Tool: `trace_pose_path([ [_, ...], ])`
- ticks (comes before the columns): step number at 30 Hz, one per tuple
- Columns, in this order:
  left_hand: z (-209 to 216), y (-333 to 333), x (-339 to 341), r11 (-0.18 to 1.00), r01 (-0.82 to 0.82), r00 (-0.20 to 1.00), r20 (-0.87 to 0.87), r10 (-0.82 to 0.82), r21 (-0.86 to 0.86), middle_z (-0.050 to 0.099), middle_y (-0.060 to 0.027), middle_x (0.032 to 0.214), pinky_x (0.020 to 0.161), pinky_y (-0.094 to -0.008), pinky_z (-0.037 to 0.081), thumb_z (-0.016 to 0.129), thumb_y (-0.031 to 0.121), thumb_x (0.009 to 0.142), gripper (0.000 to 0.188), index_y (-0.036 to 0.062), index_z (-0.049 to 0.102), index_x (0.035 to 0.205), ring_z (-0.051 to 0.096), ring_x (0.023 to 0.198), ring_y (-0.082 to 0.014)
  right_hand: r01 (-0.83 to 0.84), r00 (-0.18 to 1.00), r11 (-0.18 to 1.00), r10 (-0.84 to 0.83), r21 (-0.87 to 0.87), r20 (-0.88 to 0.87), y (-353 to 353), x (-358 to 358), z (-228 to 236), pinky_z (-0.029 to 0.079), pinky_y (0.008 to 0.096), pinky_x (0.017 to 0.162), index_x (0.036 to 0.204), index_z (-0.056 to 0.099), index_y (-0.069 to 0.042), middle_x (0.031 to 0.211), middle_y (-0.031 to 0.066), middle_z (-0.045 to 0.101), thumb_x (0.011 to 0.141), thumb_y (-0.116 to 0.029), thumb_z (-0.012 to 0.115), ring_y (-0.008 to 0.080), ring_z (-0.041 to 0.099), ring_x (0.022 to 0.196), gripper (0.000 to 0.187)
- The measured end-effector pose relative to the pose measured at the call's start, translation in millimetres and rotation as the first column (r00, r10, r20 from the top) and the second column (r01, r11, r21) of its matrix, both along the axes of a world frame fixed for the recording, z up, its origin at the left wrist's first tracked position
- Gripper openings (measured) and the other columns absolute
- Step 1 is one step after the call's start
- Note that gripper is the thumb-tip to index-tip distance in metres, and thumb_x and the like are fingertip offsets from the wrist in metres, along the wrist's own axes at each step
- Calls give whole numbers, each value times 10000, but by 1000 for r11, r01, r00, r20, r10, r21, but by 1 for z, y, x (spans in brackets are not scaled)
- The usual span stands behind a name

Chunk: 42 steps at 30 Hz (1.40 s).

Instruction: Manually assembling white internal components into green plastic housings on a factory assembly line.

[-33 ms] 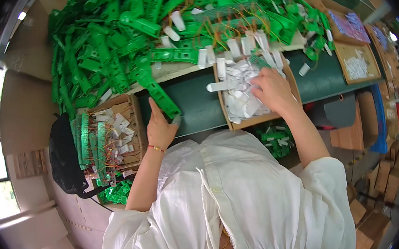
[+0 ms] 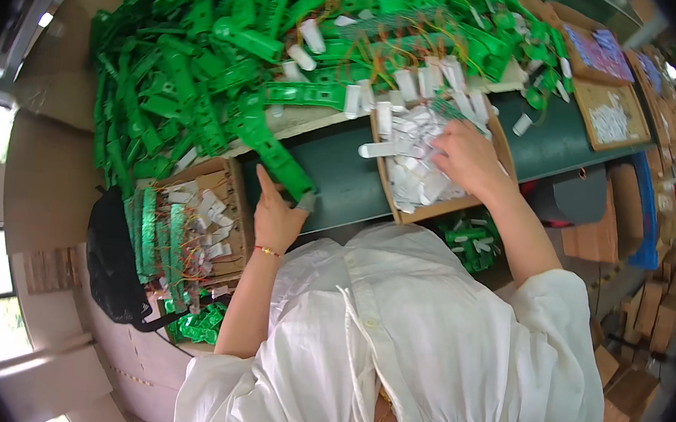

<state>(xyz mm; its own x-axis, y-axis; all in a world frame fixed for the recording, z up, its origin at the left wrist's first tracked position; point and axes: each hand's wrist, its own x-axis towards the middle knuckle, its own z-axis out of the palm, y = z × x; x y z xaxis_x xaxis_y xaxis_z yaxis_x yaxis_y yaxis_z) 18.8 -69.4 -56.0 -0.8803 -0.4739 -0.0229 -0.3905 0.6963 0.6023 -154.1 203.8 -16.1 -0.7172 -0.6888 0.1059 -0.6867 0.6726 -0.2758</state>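
My left hand (image 2: 276, 220) holds the near end of a long green plastic housing (image 2: 284, 165) between thumb and forefinger. The housing slants away toward the pile, its far end overlapping other green parts. A grey cover shows on that thumb's tip. My right hand (image 2: 469, 158) reaches into a shallow cardboard box (image 2: 407, 217), its fingers bent down and closed among small white plastic pieces (image 2: 419, 170). What those fingertips pinch, if anything, is hidden. One longer white piece (image 2: 384, 150) lies across the box's left rim.
A heap of green housings (image 2: 198, 59) covers the back left, with wired circuit boards (image 2: 388, 33) beside it. At left, a carton (image 2: 237, 201) holds boards and white pieces. The dark green belt (image 2: 338, 170) runs beneath. A tray of small white parts (image 2: 609, 122) stands far right.
The whole view has shifted slightly, so things appear a little further right. Both hands keep their places, the left on the green housing and the right in the box.
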Motion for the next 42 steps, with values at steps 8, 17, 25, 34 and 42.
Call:
trace_pose_path([
  [8, 4, 0, -23, 989, -133, 988, -89, 127, -64, 400, -276, 1216, 753, -402, 466, 721, 245, 677, 966, -41, 81, 1342, 501, 1013, -384, -3, 975, 1000, 3, -1, 223, 6, -2, 18, 432, 367, 746, 749, 577, -64, 815, 68, 549, 659, -157, 658, 257, 516, 874, 152],
  [17, 61, -42, -60, 261, 652, 753, 570, -328, -712, 465, -65, 1217, 1016, -502, 233, 496, 47, 775, 323, 201, 568, 1049, 277, 1278, -257, -108, 991, 959, 124, -263, 45, 16, -6, 29, 418, 372, 726, 774, 510, -47, 827, 77, 557, 714, -78, 627, 282, 514, 853, 135],
  [25, 97, -51, -51, 637, 186, 970, -242, 1, 748, 552, -57, 680, 564, -329, 491, 639, 385, 785, 491, 104, 468, 1149, 581, 633, -170, 230, 959, 697, -44, -679, 280, -6, 20, 54, 402, 168, 507, 852, 581, -7, 676, -7, 560, 768, 12, 594, 14, 493, 589, 87],
  [34, 60, 14, -38, -806, 489, 797, -547, 256, 334, 431, -20, 760, 441, -249, 364, 665, 448, 735, 733, 79, 301, 1253, 450, 499, -148, 237, 746, 649, 355, -723, 563, -43, 50, 46, 390, 176, 571, 808, 579, -9, 783, 8, 550, 734, -18, 644, 43, 487, 668, 99],
  [42, 65, 17, -30, -910, 310, 772, -631, 72, 275, 453, -131, 773, 342, -239, 427, 752, 392, 662, 876, 81, 248, 1306, 517, 420, -216, 294, 623, 609, 462, -736, 631, -45, 63, 45, 429, 196, 657, 905, 565, 12, 874, 36, 578, 812, -45, 599, 65, 526, 762, 115],
])
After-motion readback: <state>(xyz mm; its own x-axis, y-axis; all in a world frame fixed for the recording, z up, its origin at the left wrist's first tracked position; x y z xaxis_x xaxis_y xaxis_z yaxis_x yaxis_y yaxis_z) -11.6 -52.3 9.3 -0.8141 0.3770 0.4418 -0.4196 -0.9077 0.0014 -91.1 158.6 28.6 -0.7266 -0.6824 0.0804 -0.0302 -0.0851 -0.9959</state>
